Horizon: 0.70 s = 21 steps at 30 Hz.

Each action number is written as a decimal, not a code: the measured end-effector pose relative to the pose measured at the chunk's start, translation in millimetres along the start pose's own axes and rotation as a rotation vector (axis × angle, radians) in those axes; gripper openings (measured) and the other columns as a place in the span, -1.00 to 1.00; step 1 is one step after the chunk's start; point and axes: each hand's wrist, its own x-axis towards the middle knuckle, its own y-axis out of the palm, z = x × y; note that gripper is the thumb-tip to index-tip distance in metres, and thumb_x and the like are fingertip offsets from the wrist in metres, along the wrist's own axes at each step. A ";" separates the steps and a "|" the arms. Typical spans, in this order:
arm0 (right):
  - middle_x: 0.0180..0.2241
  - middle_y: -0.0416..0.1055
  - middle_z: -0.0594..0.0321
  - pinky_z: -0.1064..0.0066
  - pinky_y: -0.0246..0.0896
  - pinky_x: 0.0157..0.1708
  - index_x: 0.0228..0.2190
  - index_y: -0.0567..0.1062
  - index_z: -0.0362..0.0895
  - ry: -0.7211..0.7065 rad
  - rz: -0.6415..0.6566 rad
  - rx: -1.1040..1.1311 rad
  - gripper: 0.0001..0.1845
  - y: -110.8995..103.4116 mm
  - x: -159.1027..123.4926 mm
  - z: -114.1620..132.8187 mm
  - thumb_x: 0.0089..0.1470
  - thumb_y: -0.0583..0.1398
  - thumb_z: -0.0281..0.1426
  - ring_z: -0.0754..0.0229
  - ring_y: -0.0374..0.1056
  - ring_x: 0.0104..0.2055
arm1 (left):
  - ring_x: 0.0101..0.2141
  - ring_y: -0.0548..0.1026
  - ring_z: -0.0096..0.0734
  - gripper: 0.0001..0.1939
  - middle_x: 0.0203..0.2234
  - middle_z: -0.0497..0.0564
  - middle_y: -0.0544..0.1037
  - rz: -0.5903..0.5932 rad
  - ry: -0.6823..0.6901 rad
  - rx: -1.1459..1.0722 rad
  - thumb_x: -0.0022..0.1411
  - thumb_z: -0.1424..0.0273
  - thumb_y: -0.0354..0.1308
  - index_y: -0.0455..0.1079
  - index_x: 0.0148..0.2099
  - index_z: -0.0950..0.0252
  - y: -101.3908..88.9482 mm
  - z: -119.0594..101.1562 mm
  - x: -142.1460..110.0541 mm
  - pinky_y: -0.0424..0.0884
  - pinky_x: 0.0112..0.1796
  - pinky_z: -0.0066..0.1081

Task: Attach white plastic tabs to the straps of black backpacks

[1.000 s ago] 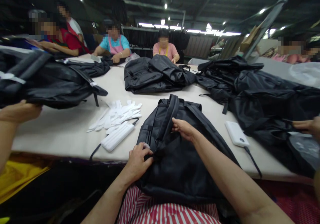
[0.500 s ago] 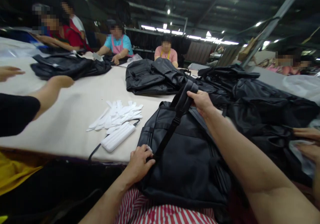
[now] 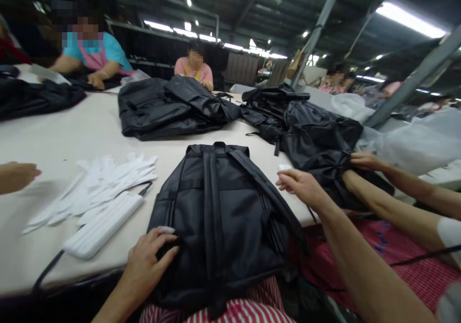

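A black backpack (image 3: 219, 217) lies strap side up on the pale table (image 3: 72, 136), its lower end hanging over the edge onto my lap. My left hand (image 3: 149, 258) sits on the bag's lower left corner with its fingers curled into the fabric; a small white patch shows at one fingertip. My right hand (image 3: 302, 186) hovers just off the bag's right side, fingers loosely apart and holding nothing. Its fingertips are next to a small white device (image 3: 284, 168), which the hand mostly hides.
A white ribbed box (image 3: 104, 224) with a black cable lies left of the bag, beside a heap of white strips (image 3: 108, 179). Piles of black bags (image 3: 173, 107) (image 3: 317, 136) fill the far and right side. A co-worker's hands (image 3: 363, 162) handle a bag at right; another hand (image 3: 18, 176) shows at left.
My right hand let go of the raised shoulder strap, which now lies flat, and moved to the bag's right side. The co-worker's arm at left drew back. My view swung right.
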 end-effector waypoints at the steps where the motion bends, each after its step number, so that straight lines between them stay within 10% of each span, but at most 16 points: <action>1: -0.42 0.48 0.20 0.44 0.26 -0.36 -0.24 0.45 -0.19 0.014 0.030 -0.036 -0.68 -4.0 -22.1 -12.2 0.04 0.09 -0.25 0.25 0.40 -0.42 | -0.14 0.38 -0.18 -0.78 -0.21 -0.01 0.46 -0.008 0.006 -0.019 0.03 0.20 0.10 0.43 -0.28 0.14 -2.8 -0.2 -0.4 0.26 -0.09 -0.16; 8: -0.29 0.47 0.21 0.34 0.21 -0.16 -0.18 0.45 -0.09 0.031 0.006 -0.164 -0.70 10.2 -104.6 -71.2 0.05 0.08 -0.28 0.16 0.39 -0.25 | -0.12 0.38 -0.29 -0.81 -0.19 -0.01 0.43 -0.163 0.133 -0.130 0.16 0.26 -0.02 0.31 -0.19 0.14 -19.7 -93.9 15.7 0.22 0.00 -0.25; 14: -0.18 0.45 0.13 0.28 0.17 -0.10 -0.18 0.44 -0.11 0.146 -0.282 -0.278 -0.68 3.1 -98.3 -108.6 0.07 0.03 -0.28 0.08 0.37 -0.15 | -0.08 0.36 -0.19 -0.61 -0.11 0.08 0.42 0.281 0.342 0.051 0.15 0.22 0.02 0.29 0.00 0.24 42.2 -189.6 59.4 0.26 -0.06 -0.22; 21: -0.28 0.47 0.10 0.24 0.23 -0.19 -0.13 0.38 -0.13 0.449 -0.282 0.072 -0.55 22.2 -123.7 -168.8 -0.04 0.14 -0.15 0.04 0.37 -0.18 | -0.13 0.39 -0.26 -0.64 -0.16 0.08 0.43 0.341 0.378 0.061 0.13 0.46 -0.06 0.32 -0.01 0.28 101.2 -210.1 87.0 0.27 -0.08 -0.30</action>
